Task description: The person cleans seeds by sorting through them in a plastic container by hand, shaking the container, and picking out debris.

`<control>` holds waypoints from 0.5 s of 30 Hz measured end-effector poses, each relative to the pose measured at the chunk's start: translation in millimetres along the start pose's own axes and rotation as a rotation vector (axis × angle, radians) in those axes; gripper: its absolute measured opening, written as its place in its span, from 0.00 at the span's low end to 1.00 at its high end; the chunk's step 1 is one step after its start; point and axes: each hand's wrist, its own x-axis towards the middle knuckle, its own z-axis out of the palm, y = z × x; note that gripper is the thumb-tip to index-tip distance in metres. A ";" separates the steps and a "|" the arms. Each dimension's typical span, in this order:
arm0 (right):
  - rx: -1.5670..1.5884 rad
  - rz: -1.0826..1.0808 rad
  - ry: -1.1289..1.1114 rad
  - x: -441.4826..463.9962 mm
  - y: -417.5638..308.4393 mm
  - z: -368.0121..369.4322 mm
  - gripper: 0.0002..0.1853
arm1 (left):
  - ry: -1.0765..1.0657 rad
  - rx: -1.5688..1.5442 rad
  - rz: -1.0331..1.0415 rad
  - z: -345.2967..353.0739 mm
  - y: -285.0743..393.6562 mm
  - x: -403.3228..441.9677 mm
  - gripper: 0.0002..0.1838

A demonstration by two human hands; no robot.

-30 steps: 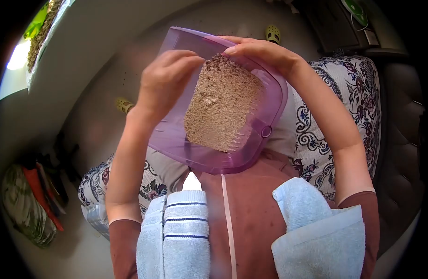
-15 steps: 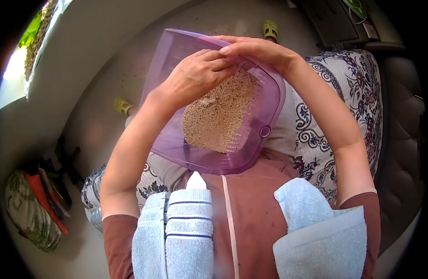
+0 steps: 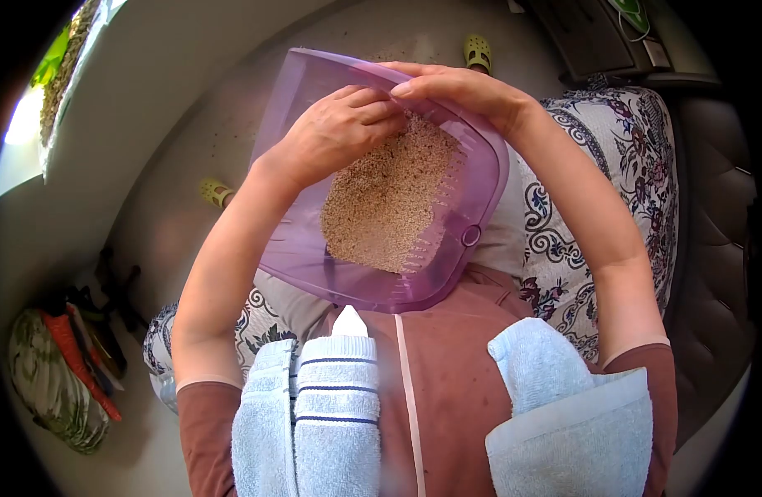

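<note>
Seeing grain [image 3: 381,217] in purple tub [image 3: 304,240], above lap [image 3: 505,229]. Compared with a second ago, see left hand [image 3: 348,124] shifted right, now across top of grain, blocking part from view. Curled at the fingers; can't tell about any pinch. Right hand [image 3: 464,88] clamped on tub rim. Also see patterned cloth [image 3: 633,141] beside lap, yellow shoes [image 3: 478,51] on floor, blue towels [image 3: 338,414] over chest.

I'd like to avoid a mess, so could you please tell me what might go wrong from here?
The right hand holds one edge of the purple tray, so it might tip and spill the grain. The left hand, its fingers at the grain's far end, could flick some out.
</note>
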 end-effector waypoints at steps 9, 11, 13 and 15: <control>0.003 0.023 0.003 1.6 0.0 1.7 0.34 | 0.053 0.094 -0.105 -18.0 -17.1 -30.4 0.17; 0.021 0.047 -0.015 1.5 -1.5 2.3 0.33 | 0.051 0.116 -0.147 -22.4 -16.3 -37.2 0.17; 0.050 0.052 -0.030 3.9 0.9 0.0 0.33 | 0.119 0.058 -0.203 -24.0 -12.1 -38.5 0.16; 0.056 0.049 -0.022 6.8 3.4 -0.9 0.33 | 0.177 0.045 -0.240 -21.3 -9.4 -35.8 0.15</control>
